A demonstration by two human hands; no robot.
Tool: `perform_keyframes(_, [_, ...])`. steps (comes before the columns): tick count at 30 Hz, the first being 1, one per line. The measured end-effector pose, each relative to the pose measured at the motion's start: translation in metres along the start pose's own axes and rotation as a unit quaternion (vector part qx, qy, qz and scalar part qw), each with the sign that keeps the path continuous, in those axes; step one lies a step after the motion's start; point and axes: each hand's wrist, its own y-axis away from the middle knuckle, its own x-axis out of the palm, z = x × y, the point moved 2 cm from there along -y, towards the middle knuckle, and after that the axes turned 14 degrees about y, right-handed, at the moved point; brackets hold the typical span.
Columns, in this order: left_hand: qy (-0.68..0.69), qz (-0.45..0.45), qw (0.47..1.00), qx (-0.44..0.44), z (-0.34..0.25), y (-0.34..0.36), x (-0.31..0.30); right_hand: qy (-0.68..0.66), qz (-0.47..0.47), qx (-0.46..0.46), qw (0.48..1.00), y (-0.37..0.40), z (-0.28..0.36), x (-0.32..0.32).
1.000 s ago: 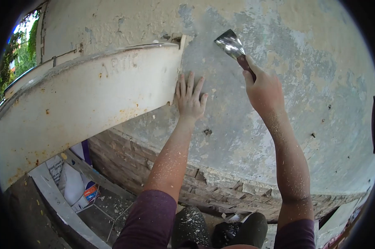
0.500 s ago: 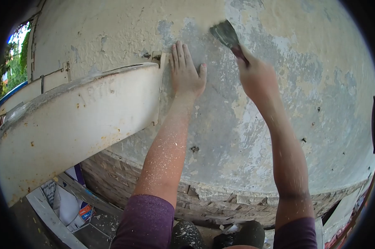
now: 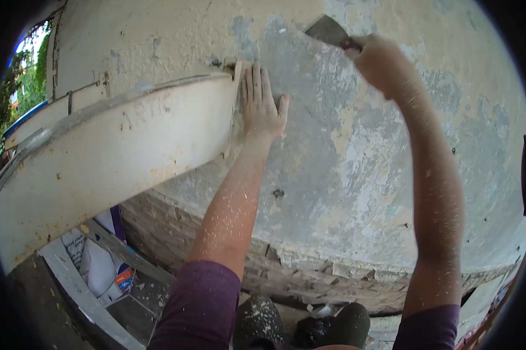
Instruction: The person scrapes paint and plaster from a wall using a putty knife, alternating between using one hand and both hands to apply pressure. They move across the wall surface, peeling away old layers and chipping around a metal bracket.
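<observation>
Where flaking wall (image 3: 315,151) meets a panel's edge (image 3: 229,108), the left hand (image 3: 261,111) lies flat; the right hand (image 3: 385,65) grips a flared scraper (image 3: 331,32).

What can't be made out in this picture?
All in the head view:
- Scraper: handle mostly hidden by the right hand.
- Left hand: palm turned away from the camera.
- Print at lower left: too small to read.
- Sleeves: cut off by the bottom edge.

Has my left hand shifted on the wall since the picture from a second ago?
Yes: the left hand is higher on the wall, farther above the dark spot.
</observation>
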Motion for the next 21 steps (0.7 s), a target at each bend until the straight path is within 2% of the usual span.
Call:
perform_keyframes(1, [0.012, 0.008, 1.000, -0.005, -0.003, 0.003, 0.001, 0.010, -0.052, -0.040, 0.998, 0.001, -0.014, -0.001])
perform_keyframes(2, [0.021, 0.009, 1.000, -0.001, -0.004, 0.001, -0.002, -0.003, -0.057, -0.081, 0.995, 0.007, -0.027, 0.003])
perform_keyframes(6, [-0.008, 0.002, 1.000, -0.013, -0.016, 0.029, 0.008, 0.047, -0.062, -0.107, 0.991, 0.022, -0.037, 0.010])
perform_keyframes(8, [0.008, 0.035, 0.999, -0.031, -0.020, 0.042, 0.010, 0.073, -0.059, -0.106, 0.990, 0.017, -0.029, 0.013])
perform_keyframes(10, [0.005, 0.046, 0.998, -0.034, -0.019, 0.048, 0.008, 0.131, -0.129, -0.174, 0.967, -0.002, -0.006, 0.013])
perform_keyframes(11, [0.006, 0.063, 0.997, -0.036, -0.018, 0.051, 0.007, 0.127, -0.129, -0.182, 0.967, -0.011, 0.007, 0.009])
perform_keyframes(13, [-0.003, 0.065, 0.997, -0.037, -0.013, 0.052, 0.006, 0.206, -0.169, -0.237, 0.934, -0.025, 0.042, -0.010])
perform_keyframes(17, [0.003, 0.069, 0.997, -0.040, -0.007, 0.054, 0.007, 0.199, -0.021, -0.237, 0.951, -0.060, 0.140, -0.016])
perform_keyframes(18, [0.015, 0.067, 0.997, -0.040, -0.008, 0.056, 0.009, 0.171, -0.117, -0.247, 0.947, -0.084, 0.165, 0.007])
perform_keyframes(19, [0.016, 0.072, 0.996, -0.041, -0.009, 0.057, 0.011, 0.160, -0.084, -0.245, 0.952, -0.104, 0.188, 0.020])
perform_keyframes(21, [0.006, 0.066, 0.997, -0.035, -0.006, 0.056, 0.010, 0.162, -0.090, -0.250, 0.950, -0.104, 0.191, 0.007])
